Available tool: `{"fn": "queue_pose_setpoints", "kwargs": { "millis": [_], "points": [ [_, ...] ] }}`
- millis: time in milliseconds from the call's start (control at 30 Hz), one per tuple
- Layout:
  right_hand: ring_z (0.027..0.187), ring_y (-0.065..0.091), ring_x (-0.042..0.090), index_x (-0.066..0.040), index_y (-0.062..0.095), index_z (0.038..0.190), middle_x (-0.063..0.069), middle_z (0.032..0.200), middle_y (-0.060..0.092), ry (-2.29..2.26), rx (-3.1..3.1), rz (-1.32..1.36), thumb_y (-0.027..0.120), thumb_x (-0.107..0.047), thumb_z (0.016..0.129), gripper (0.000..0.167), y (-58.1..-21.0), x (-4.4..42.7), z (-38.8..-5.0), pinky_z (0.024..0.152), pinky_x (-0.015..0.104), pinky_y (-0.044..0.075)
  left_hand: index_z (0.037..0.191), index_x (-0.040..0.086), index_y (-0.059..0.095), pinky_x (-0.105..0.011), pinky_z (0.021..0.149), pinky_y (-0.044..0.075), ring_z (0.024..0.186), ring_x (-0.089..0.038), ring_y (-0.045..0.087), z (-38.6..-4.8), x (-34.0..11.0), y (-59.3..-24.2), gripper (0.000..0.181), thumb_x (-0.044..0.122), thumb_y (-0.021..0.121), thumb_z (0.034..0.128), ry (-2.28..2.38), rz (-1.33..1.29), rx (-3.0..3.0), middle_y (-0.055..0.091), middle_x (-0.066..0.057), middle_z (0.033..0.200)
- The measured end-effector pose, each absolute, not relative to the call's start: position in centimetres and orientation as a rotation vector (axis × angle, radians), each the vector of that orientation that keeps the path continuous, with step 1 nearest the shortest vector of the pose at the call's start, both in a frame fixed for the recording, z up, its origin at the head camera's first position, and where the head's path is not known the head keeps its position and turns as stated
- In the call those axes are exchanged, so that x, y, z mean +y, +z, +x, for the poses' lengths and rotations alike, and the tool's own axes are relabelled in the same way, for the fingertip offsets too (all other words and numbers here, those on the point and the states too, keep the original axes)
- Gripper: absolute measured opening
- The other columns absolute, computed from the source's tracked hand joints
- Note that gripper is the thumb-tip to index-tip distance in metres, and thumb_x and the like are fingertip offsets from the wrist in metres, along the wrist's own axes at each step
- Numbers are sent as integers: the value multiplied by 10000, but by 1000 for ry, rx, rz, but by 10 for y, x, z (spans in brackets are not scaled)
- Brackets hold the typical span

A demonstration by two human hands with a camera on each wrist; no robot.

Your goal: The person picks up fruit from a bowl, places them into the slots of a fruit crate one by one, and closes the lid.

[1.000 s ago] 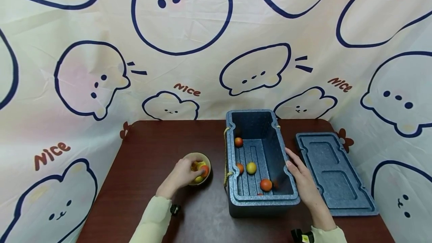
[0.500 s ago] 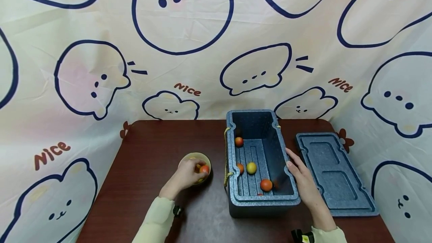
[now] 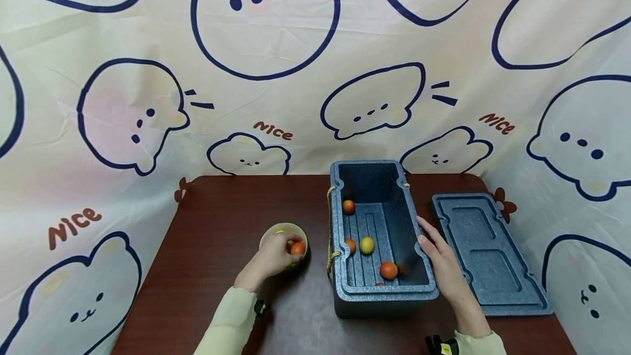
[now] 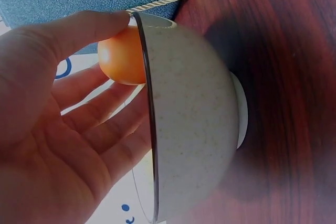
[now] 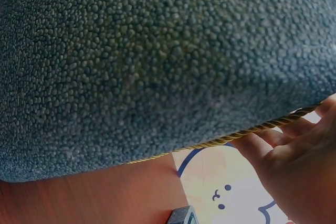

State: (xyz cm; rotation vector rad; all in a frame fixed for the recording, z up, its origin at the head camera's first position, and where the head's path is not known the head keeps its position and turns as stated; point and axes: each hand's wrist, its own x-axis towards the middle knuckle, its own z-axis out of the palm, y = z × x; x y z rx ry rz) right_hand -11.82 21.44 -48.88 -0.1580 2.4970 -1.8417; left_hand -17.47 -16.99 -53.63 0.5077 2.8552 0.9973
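Observation:
My left hand (image 3: pixel 273 253) reaches into a round cream bowl (image 3: pixel 268 230) in the head view. Its thumb and fingers hold a small orange-red round fruit (image 3: pixel 297 247), tomato-like, at the bowl's right side. In the left wrist view, the same fruit (image 4: pixel 122 59) shows above the rim of the speckled bowl (image 4: pixel 194 114), thumb on one side and fingers behind. A blue-grey foam box (image 3: pixel 374 292) stands open to the right. My right hand (image 3: pixel 446 267) rests its extended fingers against the box's right wall; in the right wrist view the fingers lie beside a twisted rope (image 5: pixel 236 136).
Inside the box lie a yellow fruit (image 3: pixel 367 245) and several orange-red ones, including one near the front (image 3: pixel 388 270). The box's lid (image 3: pixel 493 256) lies flat to its right. A patterned cloth (image 3: pixel 296 97) hangs behind the dark wooden table (image 3: pixel 217 212).
My left hand has moved slightly right and lower into the bowl, its fingers closing around the orange-red fruit. My right hand and the box have not moved.

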Motion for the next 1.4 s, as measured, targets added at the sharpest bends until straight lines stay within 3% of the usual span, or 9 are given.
{"fn": "queue_pose_setpoints", "kwargs": {
  "millis": [467,1133,1400],
  "points": [
    [1294,393,87,-200,290,1604,119,1622,281,-1830,2505,-160,340,-320,1118,502,-489,215,-119,922,145,406,1063,26,733,-255,696,492,757,-104,598,-175,-175,-533,325,28,797,745,1041,456,2848,704,-25,890],
    [1295,394,99,-187,291,1603,123,1621,280,-1841,2496,-156,346,-328,1116,509,-489,215,-119,924,137,403,1091,45,731,-332,737,554,834,-157,654,-176,-176,-520,364,-37,812,746,1124,324,2799,702,-52,955],
    [1296,392,72,-191,298,1601,121,1620,288,-1838,2505,-160,350,-321,1116,504,-489,214,-119,928,134,398,1125,44,727,-375,792,559,900,-206,654,-178,-177,-514,370,-52,797,774,1134,346,2788,692,-75,1052]
  ]
}}
